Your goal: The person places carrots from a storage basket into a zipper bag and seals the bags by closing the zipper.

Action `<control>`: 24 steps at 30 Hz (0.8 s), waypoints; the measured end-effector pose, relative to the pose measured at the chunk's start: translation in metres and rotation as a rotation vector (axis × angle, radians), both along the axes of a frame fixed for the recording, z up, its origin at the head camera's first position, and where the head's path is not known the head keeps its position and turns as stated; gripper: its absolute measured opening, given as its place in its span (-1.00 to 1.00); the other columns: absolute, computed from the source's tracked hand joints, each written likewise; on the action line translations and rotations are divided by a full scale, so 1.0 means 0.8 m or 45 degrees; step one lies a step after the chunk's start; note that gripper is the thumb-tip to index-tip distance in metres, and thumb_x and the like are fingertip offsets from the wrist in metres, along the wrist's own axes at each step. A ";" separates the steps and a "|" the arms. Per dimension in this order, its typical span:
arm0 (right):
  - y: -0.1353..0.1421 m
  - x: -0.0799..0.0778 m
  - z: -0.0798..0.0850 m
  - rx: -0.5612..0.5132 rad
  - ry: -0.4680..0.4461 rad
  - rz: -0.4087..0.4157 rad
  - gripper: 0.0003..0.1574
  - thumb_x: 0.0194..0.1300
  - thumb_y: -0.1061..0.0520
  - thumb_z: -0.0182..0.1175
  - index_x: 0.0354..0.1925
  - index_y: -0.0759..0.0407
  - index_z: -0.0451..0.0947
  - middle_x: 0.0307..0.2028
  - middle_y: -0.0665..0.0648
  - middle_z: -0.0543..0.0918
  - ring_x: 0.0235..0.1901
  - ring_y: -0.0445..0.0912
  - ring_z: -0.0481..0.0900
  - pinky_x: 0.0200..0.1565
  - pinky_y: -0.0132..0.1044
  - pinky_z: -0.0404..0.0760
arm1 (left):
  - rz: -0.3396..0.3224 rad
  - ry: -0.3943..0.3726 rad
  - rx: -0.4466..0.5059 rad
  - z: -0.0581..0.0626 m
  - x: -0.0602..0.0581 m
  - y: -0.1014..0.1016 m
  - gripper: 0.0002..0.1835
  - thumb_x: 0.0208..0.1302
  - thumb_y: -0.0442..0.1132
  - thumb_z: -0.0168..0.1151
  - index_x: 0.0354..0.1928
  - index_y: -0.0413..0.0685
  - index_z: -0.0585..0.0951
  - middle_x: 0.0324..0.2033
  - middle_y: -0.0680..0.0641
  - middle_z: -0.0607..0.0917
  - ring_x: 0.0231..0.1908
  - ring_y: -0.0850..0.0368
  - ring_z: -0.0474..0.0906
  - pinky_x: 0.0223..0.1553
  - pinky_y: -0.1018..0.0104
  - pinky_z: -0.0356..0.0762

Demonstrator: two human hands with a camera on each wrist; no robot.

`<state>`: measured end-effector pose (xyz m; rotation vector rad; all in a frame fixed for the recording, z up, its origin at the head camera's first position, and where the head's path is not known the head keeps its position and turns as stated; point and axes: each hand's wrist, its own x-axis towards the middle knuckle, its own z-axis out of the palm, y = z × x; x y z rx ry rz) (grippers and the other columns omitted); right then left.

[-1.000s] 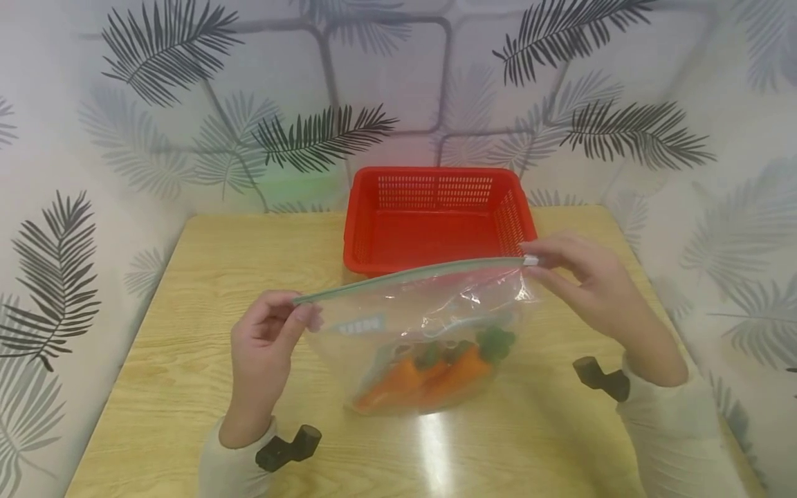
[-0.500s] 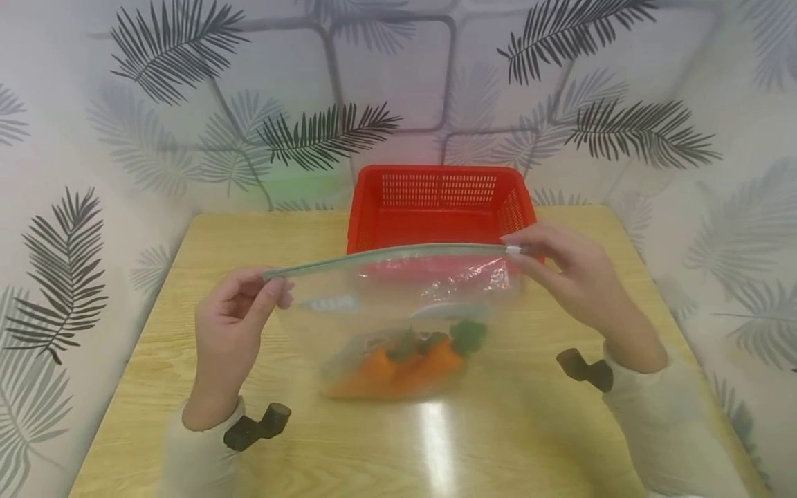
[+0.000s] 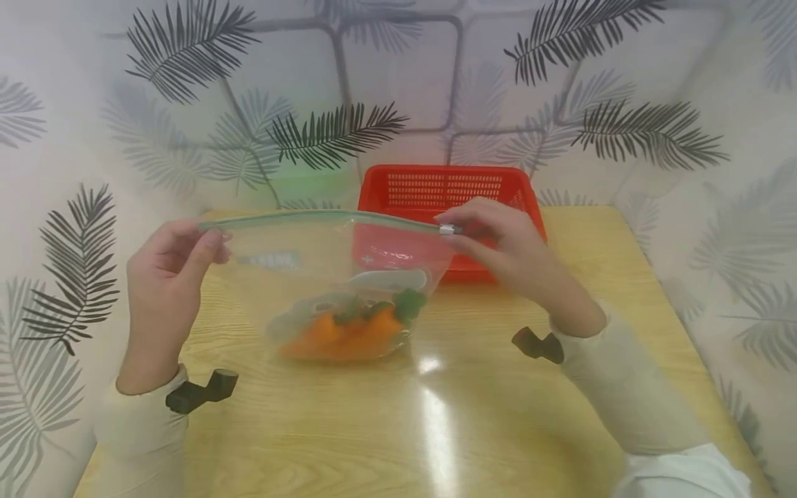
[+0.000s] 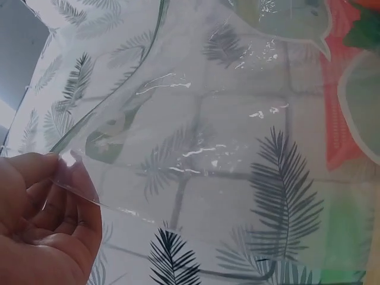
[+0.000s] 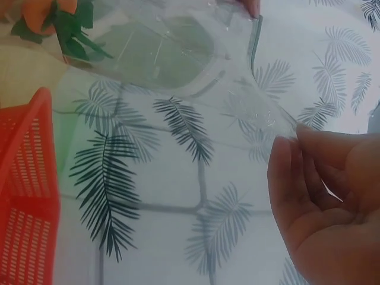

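A clear zip bag (image 3: 324, 249) with a green zip strip along its top hangs between my two hands. Orange carrots (image 3: 349, 333) with green tops lie in its bottom, seen through the plastic. My left hand (image 3: 168, 290) pinches the top left corner between thumb and fingers. At the opposite end, my right hand (image 3: 504, 245) pinches the strip at a small white slider (image 3: 447, 229). In the left wrist view, thumb and fingertips grip the bag's corner. The right wrist view shows the other corner held in the same way.
Behind the bag, a red plastic basket (image 3: 448, 187) with slotted walls stands at the back of the wooden table (image 3: 349, 429). The bag and right hand overlap its front in the head view. A wall with a leaf pattern (image 3: 398, 76) rises close behind the table.
Both hands have moved left and up in the head view, carrying the bag along. The bag now hangs further left, across the front left of the basket. Both grips stay the same.
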<state>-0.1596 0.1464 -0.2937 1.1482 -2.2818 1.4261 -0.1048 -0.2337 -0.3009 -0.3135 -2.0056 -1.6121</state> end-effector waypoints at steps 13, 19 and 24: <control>-0.097 -0.008 0.038 0.008 -0.305 0.057 -0.72 0.20 0.31 0.22 -0.08 0.34 0.56 -0.23 0.16 0.64 -0.26 -0.11 0.56 -0.13 -0.31 0.58 | 0.349 -0.178 -0.201 0.011 -0.058 -0.079 -0.77 0.27 -0.20 0.20 -0.13 -0.19 0.62 -0.35 0.07 0.66 -0.35 0.25 0.56 -0.22 0.49 0.44; -0.128 -0.034 0.033 0.012 -0.322 0.048 -0.71 0.22 0.26 0.22 -0.07 0.33 0.55 -0.25 0.16 0.64 -0.28 -0.02 0.60 -0.22 -0.31 0.60 | 0.361 -0.303 -0.294 0.016 -0.094 -0.111 -0.76 0.27 -0.11 0.19 -0.09 -0.04 0.59 -0.33 0.15 0.63 -0.31 0.34 0.55 -0.15 0.52 0.39; -0.148 -0.078 0.015 0.008 -0.369 0.087 -0.71 0.24 0.18 0.23 -0.06 0.23 0.55 -0.30 0.14 0.64 -0.37 -0.06 0.60 -0.28 -0.28 0.60 | 0.352 -0.358 -0.311 0.024 -0.125 -0.124 -0.72 0.29 -0.11 0.16 0.00 -0.02 0.57 -0.29 0.17 0.61 -0.29 0.37 0.55 -0.13 0.53 0.40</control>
